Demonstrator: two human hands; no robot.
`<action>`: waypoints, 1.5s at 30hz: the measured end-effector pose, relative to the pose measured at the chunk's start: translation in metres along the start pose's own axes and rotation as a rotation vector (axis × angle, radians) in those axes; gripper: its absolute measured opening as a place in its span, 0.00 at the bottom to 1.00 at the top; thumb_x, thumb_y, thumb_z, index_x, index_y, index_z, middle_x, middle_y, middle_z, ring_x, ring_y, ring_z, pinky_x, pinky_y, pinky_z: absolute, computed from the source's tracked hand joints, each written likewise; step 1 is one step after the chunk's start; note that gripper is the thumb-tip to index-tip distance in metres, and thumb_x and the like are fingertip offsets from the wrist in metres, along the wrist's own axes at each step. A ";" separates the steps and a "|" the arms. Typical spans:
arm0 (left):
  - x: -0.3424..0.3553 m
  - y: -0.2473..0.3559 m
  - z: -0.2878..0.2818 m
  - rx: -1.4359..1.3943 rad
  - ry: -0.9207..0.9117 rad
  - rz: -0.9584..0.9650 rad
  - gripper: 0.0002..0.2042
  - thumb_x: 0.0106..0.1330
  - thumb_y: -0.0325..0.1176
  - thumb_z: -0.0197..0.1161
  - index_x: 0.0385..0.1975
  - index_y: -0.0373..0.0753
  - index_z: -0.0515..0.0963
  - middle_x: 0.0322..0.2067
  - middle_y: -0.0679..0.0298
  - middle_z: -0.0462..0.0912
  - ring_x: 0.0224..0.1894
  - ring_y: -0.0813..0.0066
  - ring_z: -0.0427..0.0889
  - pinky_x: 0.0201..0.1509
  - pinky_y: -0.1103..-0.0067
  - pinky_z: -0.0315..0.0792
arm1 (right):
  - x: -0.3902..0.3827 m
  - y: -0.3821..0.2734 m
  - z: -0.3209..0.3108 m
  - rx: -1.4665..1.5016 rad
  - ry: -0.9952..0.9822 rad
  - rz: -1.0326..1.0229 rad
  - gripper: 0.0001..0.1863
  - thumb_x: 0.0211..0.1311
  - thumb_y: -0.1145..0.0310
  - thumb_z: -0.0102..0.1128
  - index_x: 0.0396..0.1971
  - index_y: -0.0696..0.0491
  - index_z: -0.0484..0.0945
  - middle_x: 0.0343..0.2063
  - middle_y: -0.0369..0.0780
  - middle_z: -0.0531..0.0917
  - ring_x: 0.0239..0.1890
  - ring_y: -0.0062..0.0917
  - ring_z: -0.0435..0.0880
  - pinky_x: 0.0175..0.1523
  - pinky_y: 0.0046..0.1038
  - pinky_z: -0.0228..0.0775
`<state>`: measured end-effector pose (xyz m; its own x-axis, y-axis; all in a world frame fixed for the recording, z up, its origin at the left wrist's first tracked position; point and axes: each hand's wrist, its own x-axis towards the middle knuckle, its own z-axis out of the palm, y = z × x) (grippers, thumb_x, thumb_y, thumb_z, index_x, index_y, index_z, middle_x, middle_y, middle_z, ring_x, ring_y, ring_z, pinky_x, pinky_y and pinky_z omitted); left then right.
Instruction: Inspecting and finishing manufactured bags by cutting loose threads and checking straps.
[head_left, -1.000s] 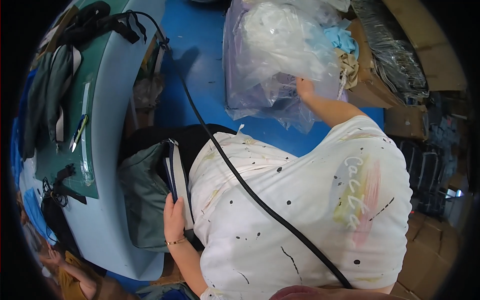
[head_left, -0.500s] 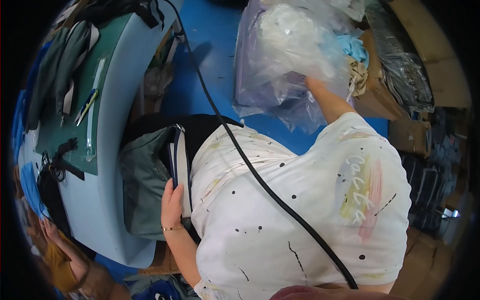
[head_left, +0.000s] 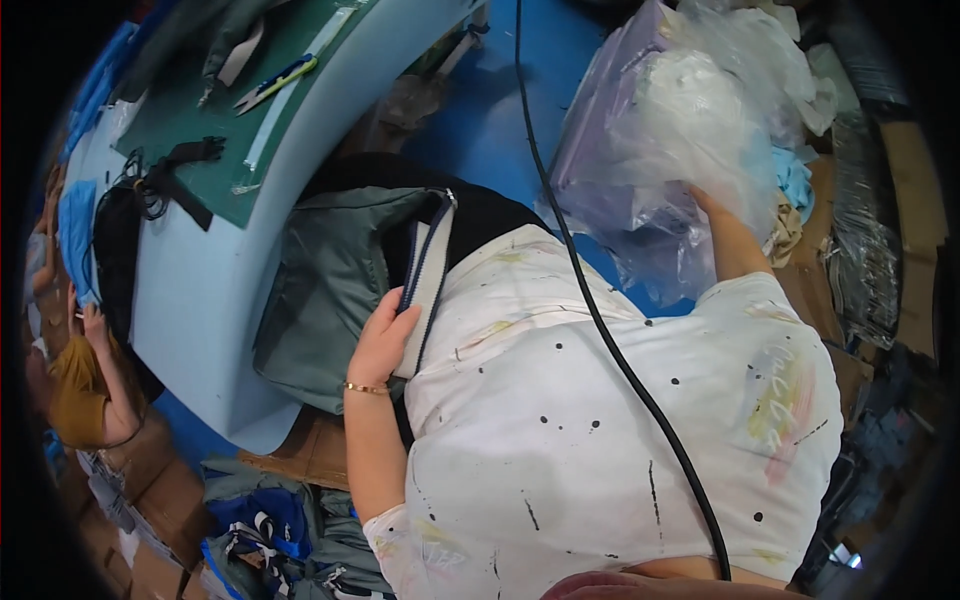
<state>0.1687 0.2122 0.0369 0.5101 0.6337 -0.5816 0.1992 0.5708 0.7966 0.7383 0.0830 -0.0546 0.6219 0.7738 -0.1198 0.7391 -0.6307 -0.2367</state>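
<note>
A grey-green fabric bag (head_left: 320,285) lies across my lap, its zipped edge with a white band (head_left: 425,290) upright towards me. My left hand (head_left: 385,335) is closed round that edge, the thumb on the white band. Off to the right, my right arm reaches out to a large clear plastic bag (head_left: 690,110) with white and lilac contents. Only the back part of my right hand (head_left: 703,203) shows at the plastic; its fingers are hidden in the folds.
A light-blue table (head_left: 190,290) on my left carries a green mat (head_left: 235,165), yellow-green snips (head_left: 278,85) and a black strap (head_left: 185,175). A black cable (head_left: 640,370) crosses before me. Cardboard boxes (head_left: 915,240) stand right. Another person's arm (head_left: 110,365) is far left.
My view has turned, so table, bag and plastic sit differently in the picture. My left hand still grips the bag's edge; my right arm still reaches to the plastic.
</note>
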 end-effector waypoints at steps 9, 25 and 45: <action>-0.001 0.005 -0.005 -0.090 0.040 -0.026 0.16 0.67 0.28 0.51 0.54 0.31 0.68 0.45 0.68 0.75 0.47 0.84 0.70 0.53 0.86 0.63 | -0.011 0.004 0.007 0.003 0.036 0.328 0.17 0.62 0.59 0.47 0.39 0.57 0.77 0.41 0.51 0.79 0.45 0.43 0.78 0.51 0.40 0.67; -0.009 0.014 0.000 -0.351 0.126 0.233 0.16 0.67 0.25 0.52 0.55 0.30 0.68 0.47 0.66 0.76 0.47 0.83 0.73 0.52 0.85 0.66 | -0.097 -0.318 -0.003 0.622 -1.137 -0.538 0.15 0.58 0.62 0.60 0.38 0.58 0.77 0.27 0.36 0.80 0.28 0.18 0.77 0.34 0.21 0.69; -0.022 0.003 0.023 -0.454 0.400 0.282 0.15 0.64 0.20 0.54 0.51 0.29 0.67 0.45 0.60 0.78 0.46 0.78 0.76 0.51 0.83 0.69 | -0.108 -0.361 0.001 0.848 -1.313 -0.396 0.16 0.56 0.70 0.64 0.44 0.56 0.73 0.29 0.32 0.78 0.30 0.12 0.75 0.34 0.17 0.69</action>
<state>0.1769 0.1880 0.0557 0.1237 0.8860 -0.4469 -0.3128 0.4622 0.8297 0.4042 0.2276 0.0424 -0.5331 0.6666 -0.5209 0.1654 -0.5217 -0.8369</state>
